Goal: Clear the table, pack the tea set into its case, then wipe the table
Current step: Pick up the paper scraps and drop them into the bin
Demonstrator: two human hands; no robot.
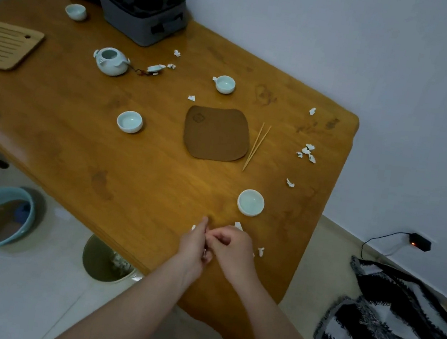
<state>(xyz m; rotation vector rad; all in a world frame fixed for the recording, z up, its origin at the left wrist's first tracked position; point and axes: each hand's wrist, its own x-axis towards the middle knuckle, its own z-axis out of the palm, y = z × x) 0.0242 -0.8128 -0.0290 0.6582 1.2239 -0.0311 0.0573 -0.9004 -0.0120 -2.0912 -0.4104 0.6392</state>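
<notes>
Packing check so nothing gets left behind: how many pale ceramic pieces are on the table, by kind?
Small pale-green ceramic cups: 4
Pale-green ceramic teapot: 1
Loose pale-green teapot lid: 1
Total: 6

Take the brown, rounded-square cloth mat (pixel 216 134) as your dial's centre; it lies flat on the orange-brown wooden table (pixel 78 134).

- **11 o'clock:** grey fabric case (pixel 143 14), open and black-lined, at the far edge.
- **10 o'clock:** pale celadon teapot (pixel 111 61), upright and lidless. Its lid (pixel 156 68) lies just beside it on a cord.
- **Four pale celadon cups, all upright:**
  - 12 o'clock (pixel 225 84)
  - 9 o'clock (pixel 129 121)
  - 5 o'clock (pixel 250 202)
  - far 10 o'clock (pixel 76 11), near the case
- **3 o'clock:** thin bamboo tongs (pixel 256 146), just beside the mat.
- **Between 9 and 10 o'clock:** slatted bamboo tray (pixel 4 45), flat at the table's edge.
- **Across the tabletop:** crumpled white paper scraps (pixel 306 152), thickest at 3 o'clock.
</notes>
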